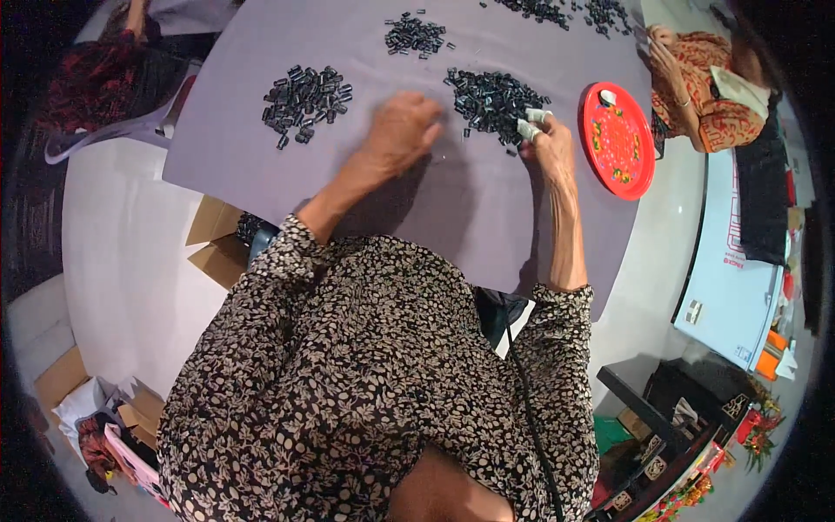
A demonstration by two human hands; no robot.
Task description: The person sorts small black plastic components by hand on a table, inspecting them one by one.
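Note:
Small black tube-like pieces lie in loose piles on a grey-purple tablecloth (487, 217). My right hand (552, 152) is at the near right edge of the right pile (491, 100). White covers (529, 130) sit on two of its fingers, and its thumb is close to them; whatever it pinches is too small to make out. Between that pile and the left pile (304, 100), my left hand (402, 130) hovers over the cloth, smeared by motion. Its fingers look bent, but I cannot see whether anything is in them.
Farther piles (416, 35) of black pieces lie toward the back. A red round tray (619, 143) with a small white item rests at the right edge. Another person's hands (668, 65) are beyond it. An open cardboard box (216, 235) with black pieces stands below the table's left side.

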